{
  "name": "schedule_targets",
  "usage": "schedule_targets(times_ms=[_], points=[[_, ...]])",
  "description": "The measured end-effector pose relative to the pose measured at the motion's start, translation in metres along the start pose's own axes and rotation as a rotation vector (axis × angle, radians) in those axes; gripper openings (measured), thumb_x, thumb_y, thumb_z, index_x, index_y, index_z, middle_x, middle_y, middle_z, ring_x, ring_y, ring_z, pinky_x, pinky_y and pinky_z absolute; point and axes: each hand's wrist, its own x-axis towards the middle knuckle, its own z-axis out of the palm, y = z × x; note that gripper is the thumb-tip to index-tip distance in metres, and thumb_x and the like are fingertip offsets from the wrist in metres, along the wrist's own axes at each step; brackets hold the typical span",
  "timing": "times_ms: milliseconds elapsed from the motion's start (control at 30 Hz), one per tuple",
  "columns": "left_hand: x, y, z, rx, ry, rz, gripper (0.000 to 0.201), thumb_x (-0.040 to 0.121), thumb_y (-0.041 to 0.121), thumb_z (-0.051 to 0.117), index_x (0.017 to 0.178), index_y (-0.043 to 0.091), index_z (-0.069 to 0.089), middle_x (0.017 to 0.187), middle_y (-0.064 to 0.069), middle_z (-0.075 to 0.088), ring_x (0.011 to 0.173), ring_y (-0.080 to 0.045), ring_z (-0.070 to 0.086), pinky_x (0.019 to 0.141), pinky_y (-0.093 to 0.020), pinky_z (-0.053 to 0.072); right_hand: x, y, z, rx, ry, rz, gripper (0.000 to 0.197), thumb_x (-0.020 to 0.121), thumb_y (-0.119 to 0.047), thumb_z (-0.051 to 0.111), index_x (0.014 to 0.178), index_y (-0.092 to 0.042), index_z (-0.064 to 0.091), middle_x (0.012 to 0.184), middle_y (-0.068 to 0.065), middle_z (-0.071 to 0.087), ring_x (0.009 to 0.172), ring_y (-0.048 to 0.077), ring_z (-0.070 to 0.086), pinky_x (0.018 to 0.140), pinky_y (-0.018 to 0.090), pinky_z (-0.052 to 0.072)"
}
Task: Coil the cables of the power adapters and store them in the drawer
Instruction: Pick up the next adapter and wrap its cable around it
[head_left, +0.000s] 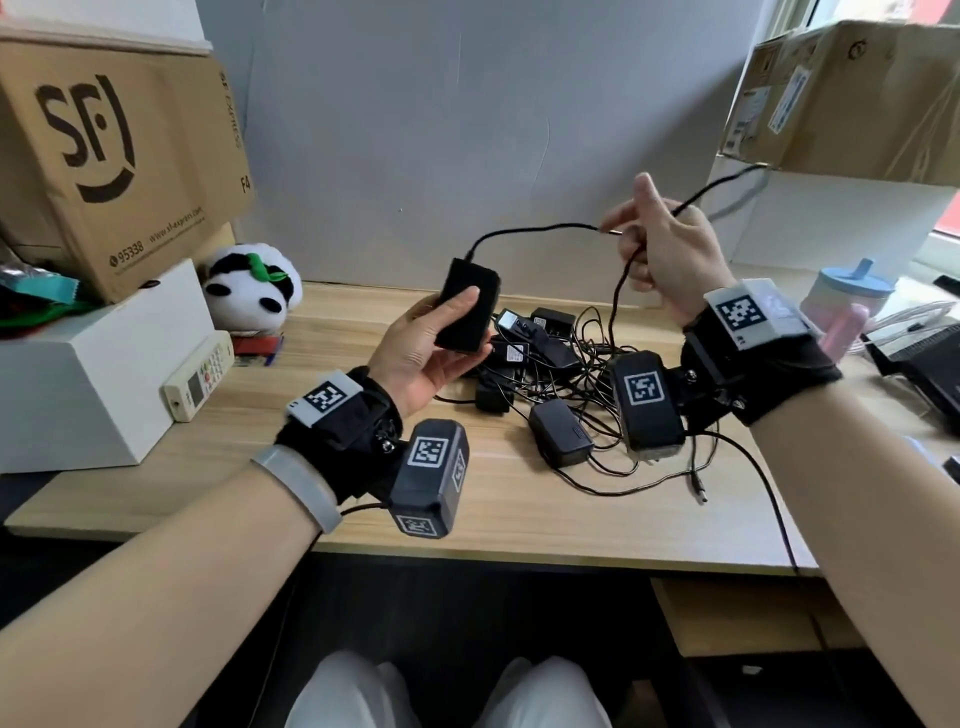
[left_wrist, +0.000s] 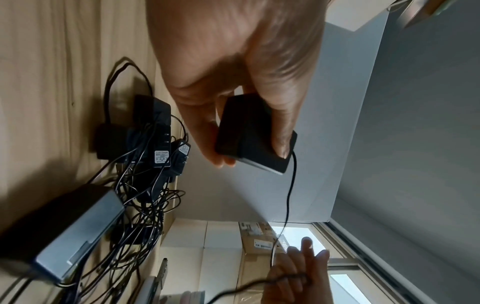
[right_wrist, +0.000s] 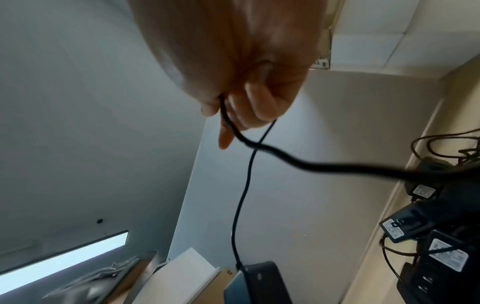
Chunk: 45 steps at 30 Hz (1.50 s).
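My left hand (head_left: 431, 343) grips a black power adapter (head_left: 467, 304) (left_wrist: 253, 135) above the wooden desk (head_left: 519, 514), thumb on its top face. Its thin black cable (head_left: 535, 228) (right_wrist: 241, 197) arcs rightward to my right hand (head_left: 665, 249) (right_wrist: 241, 102), which is raised and holds the cable in its curled fingers. A further length of cable loops out to the right of that hand, and another hangs down to the pile. Below lies a tangle of several black adapters (head_left: 550, 374) (left_wrist: 155, 148) and loose cables. No drawer shows open.
A cardboard box (head_left: 114, 156) on a white box (head_left: 83, 374), a plush panda (head_left: 254, 291) and a remote control (head_left: 200, 374) sit at the left. Another cardboard box (head_left: 852, 98) stands at the right above a white box, with a blue-lidded cup (head_left: 847, 296) nearby.
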Motion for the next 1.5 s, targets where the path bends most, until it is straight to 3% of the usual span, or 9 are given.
schedule_targets(times_ms=[233,333,433,533,667,900,1067,1267,1500], points=[[-0.003,-0.012,0.001,0.139,0.019,-0.035,0.031,0.091,0.004,0.058,0.12,-0.006,0.052,0.1,-0.019,0.063,0.08,-0.028,0.064,0.061,-0.029,0.06,0.0,0.069,-0.036,-0.56,-0.462,0.619,0.033,0.083,-0.042,0.061,0.078,-0.01,0.054,0.055,-0.002,0.048,0.039,0.006,0.041,0.036,0.016,0.032],[0.003,-0.008,-0.007,0.04,0.131,0.018,0.036,0.091,-0.005,0.053,0.125,-0.015,0.044,0.118,-0.029,0.056,0.097,-0.039,0.061,0.066,-0.031,0.06,-0.012,0.1,-0.052,-0.334,-0.425,0.816,0.03,0.087,-0.039,0.059,0.085,-0.01,0.057,0.047,-0.007,0.046,0.035,0.003,0.039,0.032,0.012,0.031],[0.011,-0.002,-0.015,-0.033,0.302,0.082,0.024,0.09,-0.004,0.055,0.113,-0.012,0.05,0.122,-0.033,0.054,0.095,-0.041,0.062,0.057,-0.025,0.058,-0.024,0.113,-0.066,0.276,-0.234,0.684,0.019,0.094,-0.023,0.049,0.08,-0.013,0.055,0.05,-0.006,0.053,0.037,0.0,0.046,0.034,0.009,0.037],[0.017,0.005,-0.02,-0.128,0.414,0.111,0.007,0.091,0.0,0.057,0.095,-0.002,0.052,0.113,-0.027,0.059,0.104,-0.041,0.061,0.067,-0.033,0.06,-0.037,0.098,-0.066,0.76,-0.462,0.579,0.016,0.086,-0.024,0.056,0.074,-0.015,0.061,0.059,-0.007,0.051,0.05,0.002,0.048,0.041,0.012,0.042],[0.022,0.01,-0.026,-0.16,0.346,0.165,0.04,0.095,0.013,0.055,0.131,0.002,0.042,0.111,-0.021,0.058,0.088,-0.035,0.062,0.093,-0.048,0.049,-0.047,0.083,-0.05,-0.057,-0.731,0.62,0.02,0.089,-0.02,0.052,0.08,-0.005,0.063,0.051,-0.002,0.044,0.046,0.01,0.046,0.045,0.016,0.041],[0.012,0.016,-0.015,-0.254,0.164,0.185,0.032,0.096,0.029,0.052,0.122,0.011,0.045,0.105,-0.018,0.055,0.091,-0.033,0.061,0.067,-0.044,0.059,-0.022,0.12,-0.042,-0.582,0.214,0.41,0.044,0.085,-0.027,0.065,0.121,-0.005,0.053,0.111,0.009,0.064,0.095,0.023,0.064,0.091,0.037,0.051],[0.008,0.009,-0.007,-0.15,0.039,0.178,0.034,0.094,0.013,0.055,0.126,0.009,0.043,0.118,-0.022,0.057,0.096,-0.034,0.063,0.072,-0.043,0.059,-0.039,0.084,-0.008,-0.58,-0.096,-0.033,0.031,0.091,-0.021,0.057,0.121,-0.013,0.057,0.119,0.001,0.059,0.11,0.013,0.054,0.097,0.025,0.042],[0.006,0.0,0.002,-0.075,0.066,0.112,0.014,0.089,0.006,0.061,0.103,0.005,0.056,0.097,-0.014,0.063,0.09,-0.025,0.06,0.056,-0.023,0.052,-0.056,0.066,0.027,-0.245,-0.635,0.154,0.018,0.097,-0.028,0.046,0.094,-0.019,0.062,0.085,-0.015,0.068,0.091,0.006,0.063,0.082,0.014,0.045],[-0.003,0.009,-0.013,-0.115,-0.085,0.012,0.033,0.097,0.036,0.044,0.109,0.008,0.057,0.086,-0.009,0.061,0.071,-0.018,0.056,0.069,-0.026,0.045,-0.058,0.081,0.004,0.079,-0.567,0.39,0.033,0.097,-0.026,0.041,0.069,-0.011,0.047,0.046,-0.01,0.026,0.041,0.006,0.022,0.047,0.017,0.025]])
